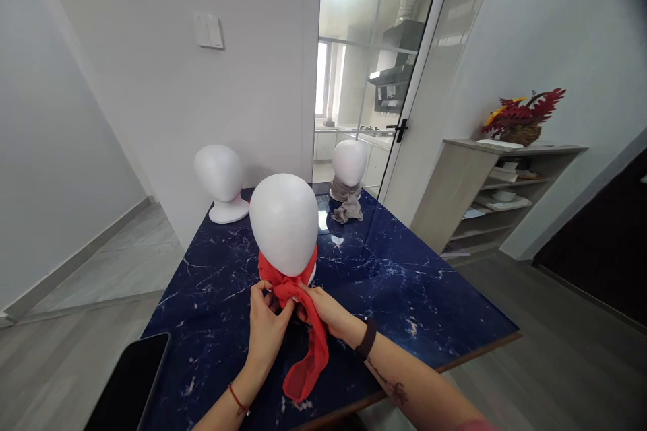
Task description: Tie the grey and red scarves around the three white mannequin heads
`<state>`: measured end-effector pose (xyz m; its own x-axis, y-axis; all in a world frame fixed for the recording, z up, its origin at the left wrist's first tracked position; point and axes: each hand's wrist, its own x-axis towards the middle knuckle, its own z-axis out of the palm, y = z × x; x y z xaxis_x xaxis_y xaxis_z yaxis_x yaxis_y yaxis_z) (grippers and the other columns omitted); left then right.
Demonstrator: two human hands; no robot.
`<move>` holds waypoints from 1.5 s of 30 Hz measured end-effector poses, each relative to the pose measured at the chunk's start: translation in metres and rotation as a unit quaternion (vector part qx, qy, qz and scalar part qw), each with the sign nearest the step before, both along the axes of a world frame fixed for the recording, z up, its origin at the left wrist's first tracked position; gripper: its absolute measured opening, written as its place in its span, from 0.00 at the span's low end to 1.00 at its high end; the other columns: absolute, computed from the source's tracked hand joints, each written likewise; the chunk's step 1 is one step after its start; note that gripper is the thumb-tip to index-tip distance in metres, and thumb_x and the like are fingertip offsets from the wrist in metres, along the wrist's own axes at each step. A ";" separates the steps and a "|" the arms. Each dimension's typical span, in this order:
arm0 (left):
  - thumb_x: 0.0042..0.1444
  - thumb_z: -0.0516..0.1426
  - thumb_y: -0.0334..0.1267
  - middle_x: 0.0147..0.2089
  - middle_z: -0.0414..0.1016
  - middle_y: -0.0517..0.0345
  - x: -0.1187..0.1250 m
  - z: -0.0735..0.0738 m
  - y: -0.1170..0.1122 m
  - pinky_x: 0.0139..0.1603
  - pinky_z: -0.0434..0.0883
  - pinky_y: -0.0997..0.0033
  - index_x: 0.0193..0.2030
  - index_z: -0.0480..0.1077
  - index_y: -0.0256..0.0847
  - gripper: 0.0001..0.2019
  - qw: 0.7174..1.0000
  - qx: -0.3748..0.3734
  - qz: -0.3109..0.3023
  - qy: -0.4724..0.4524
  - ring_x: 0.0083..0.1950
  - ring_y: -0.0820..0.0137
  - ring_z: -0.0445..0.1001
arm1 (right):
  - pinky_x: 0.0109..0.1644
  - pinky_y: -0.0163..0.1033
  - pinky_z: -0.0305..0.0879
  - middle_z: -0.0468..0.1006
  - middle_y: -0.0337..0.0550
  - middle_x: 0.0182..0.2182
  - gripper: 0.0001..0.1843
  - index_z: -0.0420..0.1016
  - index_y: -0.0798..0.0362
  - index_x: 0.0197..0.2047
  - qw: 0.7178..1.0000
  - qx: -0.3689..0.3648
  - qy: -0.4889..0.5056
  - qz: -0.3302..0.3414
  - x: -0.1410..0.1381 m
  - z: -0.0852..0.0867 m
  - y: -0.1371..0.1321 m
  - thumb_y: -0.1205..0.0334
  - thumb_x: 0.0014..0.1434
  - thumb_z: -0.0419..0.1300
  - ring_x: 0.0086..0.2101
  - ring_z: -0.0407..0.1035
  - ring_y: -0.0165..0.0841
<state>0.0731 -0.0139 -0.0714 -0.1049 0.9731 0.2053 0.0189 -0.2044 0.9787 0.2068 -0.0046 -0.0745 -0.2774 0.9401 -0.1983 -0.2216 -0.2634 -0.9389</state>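
A white foam mannequin head (284, 222) stands on the dark blue marbled table in front of me. Around its neck is wrapped a red scarf (314, 343), gathered in a knot at the front, with one long tail hanging down onto the tabletop. My left hand (266, 320) pinches the scarf on the left side of the knot. On the right side, my right hand (323, 310) grips the scarf close to the knot, its fingers partly hidden behind the red cloth.
Behind stand a bare white head (220, 175) at left and another head (350, 161) with a grey scarf (348, 209) at right. A black phone (129, 384) lies at the left edge of the table (404, 283). Shelves (465, 188) stand beyond, right.
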 end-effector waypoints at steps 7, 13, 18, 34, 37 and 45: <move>0.43 0.65 0.38 0.41 0.68 0.57 -0.002 0.003 -0.003 0.38 0.74 0.66 0.43 0.54 0.43 0.26 0.998 -0.036 0.035 -0.040 0.38 0.69 0.76 | 0.28 0.33 0.53 0.71 0.36 0.19 0.22 0.76 0.57 0.25 0.995 0.038 0.011 -0.087 0.003 0.006 0.001 0.43 0.45 0.65 0.21 0.58 0.24; 0.40 0.65 0.38 0.36 0.69 0.61 -0.006 -0.003 0.002 0.38 0.72 0.64 0.37 0.57 0.42 0.22 0.996 -0.054 0.073 -0.009 0.35 0.68 0.74 | 0.39 0.35 0.64 0.78 0.40 0.30 0.16 0.78 0.55 0.35 0.990 0.016 0.118 -0.071 0.004 0.008 0.002 0.55 0.44 0.69 0.29 0.69 0.28; 0.39 0.66 0.37 0.35 0.67 0.63 -0.006 -0.005 0.002 0.36 0.72 0.67 0.36 0.59 0.42 0.21 0.993 -0.053 0.081 -0.062 0.34 0.71 0.73 | 0.38 0.35 0.65 0.80 0.41 0.31 0.15 0.77 0.55 0.37 0.986 -0.033 0.144 -0.076 0.005 0.008 0.003 0.62 0.43 0.69 0.29 0.71 0.29; 0.45 0.65 0.34 0.45 0.78 0.53 0.000 0.004 -0.002 0.49 0.71 0.73 0.40 0.75 0.36 0.14 0.930 -0.191 -0.118 -0.290 0.45 0.71 0.75 | 0.18 0.30 0.49 0.68 0.30 0.21 0.21 0.65 0.50 0.45 0.992 0.051 0.062 -0.096 -0.002 0.002 0.001 0.44 0.54 0.58 0.14 0.57 0.22; 0.44 0.63 0.29 0.42 0.79 0.53 -0.001 0.003 0.000 0.49 0.72 0.71 0.37 0.75 0.36 0.11 0.911 -0.202 -0.114 -0.342 0.43 0.69 0.76 | 0.19 0.30 0.50 0.66 0.29 0.22 0.18 0.66 0.50 0.42 0.991 0.056 0.047 -0.108 -0.001 0.000 0.003 0.46 0.55 0.58 0.16 0.53 0.21; 0.46 0.59 0.21 0.32 0.78 0.56 -0.008 0.000 0.005 0.35 0.74 0.77 0.31 0.73 0.35 0.07 0.897 -0.239 -0.064 -0.368 0.32 0.74 0.76 | 0.42 0.35 0.62 0.72 0.37 0.31 0.10 0.68 0.53 0.32 0.974 0.176 -0.007 -0.144 0.002 0.003 0.006 0.54 0.55 0.60 0.33 0.65 0.29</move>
